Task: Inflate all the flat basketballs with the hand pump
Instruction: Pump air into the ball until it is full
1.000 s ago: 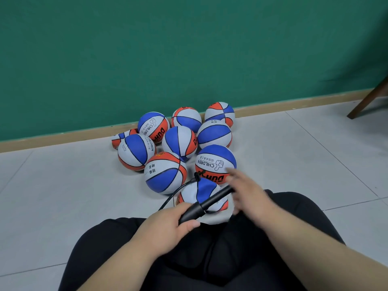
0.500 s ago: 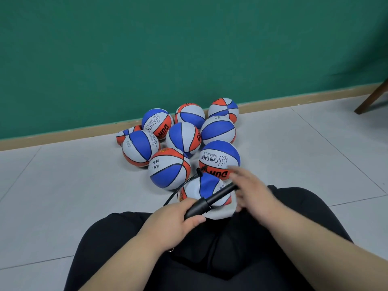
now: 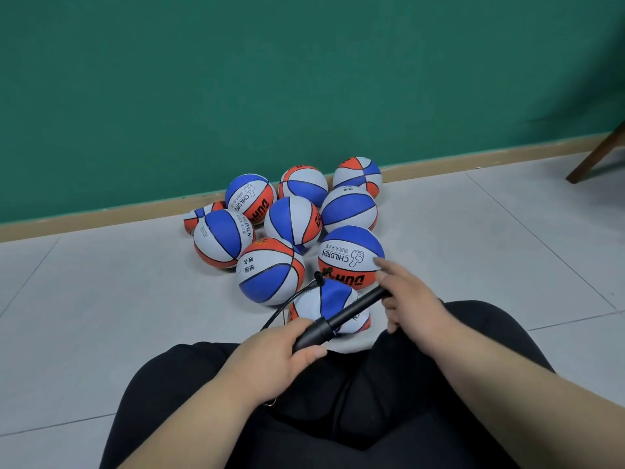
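A half-flat blue, white and orange basketball (image 3: 326,304) lies on the floor just in front of my lap. The black hand pump (image 3: 333,321) slants above it, and its thin hose (image 3: 287,304) loops up to the ball's top. My left hand (image 3: 270,357) grips the pump's barrel. My right hand (image 3: 411,299) covers the far end of the pump's rod, index finger stretched out; the handle itself is hidden under it. Several round basketballs (image 3: 294,221) in the same colours are piled behind, up to the wall.
A green wall (image 3: 304,79) with a wooden skirting board closes off the back. A dark wooden furniture leg (image 3: 595,157) stands at the far right. My black-trousered legs (image 3: 338,401) fill the foreground on the pale tiled floor (image 3: 101,299).
Both hands stay on the pump in much the same position. The view has drifted slightly, so the pile of balls sits a little further right and up.
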